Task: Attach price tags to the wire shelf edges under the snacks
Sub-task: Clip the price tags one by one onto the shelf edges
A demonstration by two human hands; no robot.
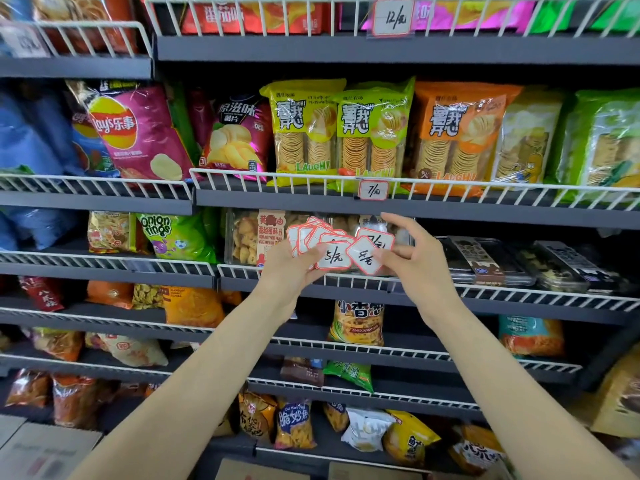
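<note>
My left hand holds a fanned stack of white price tags with red borders in front of the middle shelf. My right hand pinches two tags at the right end of the fan, its index finger raised. One tag marked 7 hangs on the white wire shelf edge under the green cracker packs. Another tag marked 12 hangs on the top shelf's wire edge.
Chip bags fill the left of the shelf, orange and green cracker packs the right. Clear snack boxes and dark trays sit behind my hands. Lower shelves hold more bags. Cardboard boxes lie at the bottom left.
</note>
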